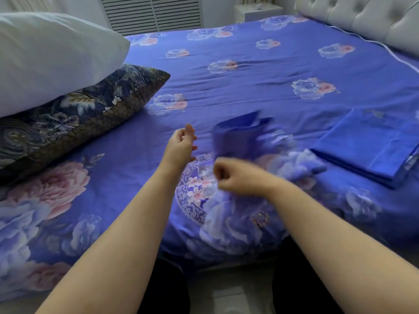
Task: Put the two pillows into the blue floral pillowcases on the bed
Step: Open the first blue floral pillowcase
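A blue floral pillowcase [242, 137] is lifted off the bed in front of me, blurred with motion. My right hand [235, 177] grips its lower part with curled fingers. Just left of the cloth, my left hand [182, 143] hovers with relaxed fingers and holds nothing. A second pillowcase [367, 146] lies folded flat on the bed at the right. At the left, a white pillow [49, 60] rests on top of a pillow in a dark floral cover [86, 116].
The bed is spread with a blue floral sheet [249, 71]. A tufted light headboard [362, 21] runs along the right. A white nightstand [258, 11] and a slatted radiator cover [152, 12] stand at the far wall. The floor shows near my legs.
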